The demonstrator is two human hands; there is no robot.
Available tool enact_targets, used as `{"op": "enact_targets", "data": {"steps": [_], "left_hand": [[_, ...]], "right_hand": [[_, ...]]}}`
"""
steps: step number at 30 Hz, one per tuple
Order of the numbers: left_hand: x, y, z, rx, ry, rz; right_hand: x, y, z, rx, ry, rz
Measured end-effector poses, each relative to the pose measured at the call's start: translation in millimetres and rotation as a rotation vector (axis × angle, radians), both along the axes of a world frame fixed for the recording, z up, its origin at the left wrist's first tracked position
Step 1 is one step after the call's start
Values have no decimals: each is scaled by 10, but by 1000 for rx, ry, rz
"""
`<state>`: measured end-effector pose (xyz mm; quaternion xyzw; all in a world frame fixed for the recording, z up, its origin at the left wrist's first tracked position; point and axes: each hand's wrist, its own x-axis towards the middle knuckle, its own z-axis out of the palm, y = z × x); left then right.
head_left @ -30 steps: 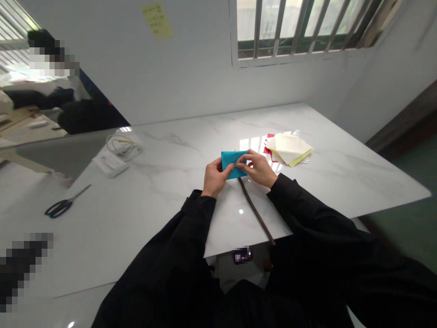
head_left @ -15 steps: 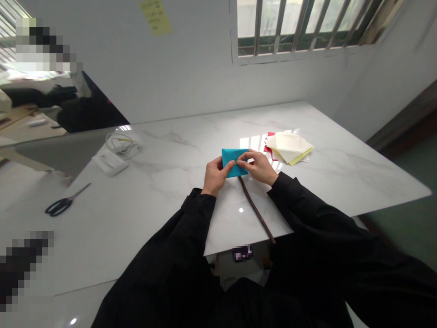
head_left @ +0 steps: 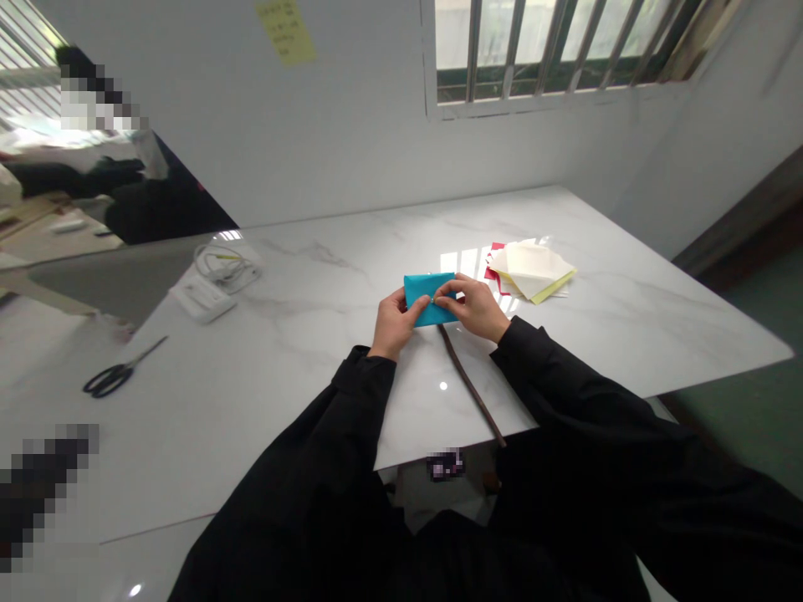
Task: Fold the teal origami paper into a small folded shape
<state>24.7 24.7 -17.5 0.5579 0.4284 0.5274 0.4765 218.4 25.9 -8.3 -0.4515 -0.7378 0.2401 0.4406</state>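
A small blue envelope-shaped pouch [head_left: 430,287] is held up over the table, its front facing me. My left hand [head_left: 395,323] grips its left side, thumb on the front and fingers behind. On the right, my right hand [head_left: 473,307] has thumb and forefinger pinched at a tiny gold-coloured piece [head_left: 432,300] near the middle of the front; its exact kind is too small to make out. Below the pouch a thin brown strip [head_left: 467,376] runs along the table to the front edge. Whether it joins the pouch is hidden.
Folded papers in cream, yellow and red [head_left: 532,269] are stacked right of my hands. Black-handled scissors [head_left: 119,374] lie far left, behind them a white power strip [head_left: 202,298] with a coiled cable [head_left: 226,263]. The white marbled table [head_left: 301,334] meets a wall with a barred window [head_left: 539,50].
The pouch has shifted very slightly left and tilted a little. Both hands keep nearly the same place and hold.
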Motion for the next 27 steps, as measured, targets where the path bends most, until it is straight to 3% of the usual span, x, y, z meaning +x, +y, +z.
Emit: {"op": "enact_targets", "data": {"steps": [27], "left_hand": [[-43, 4, 5, -9, 4, -7]], "right_hand": [[17, -18, 15, 20, -14, 55]]}}
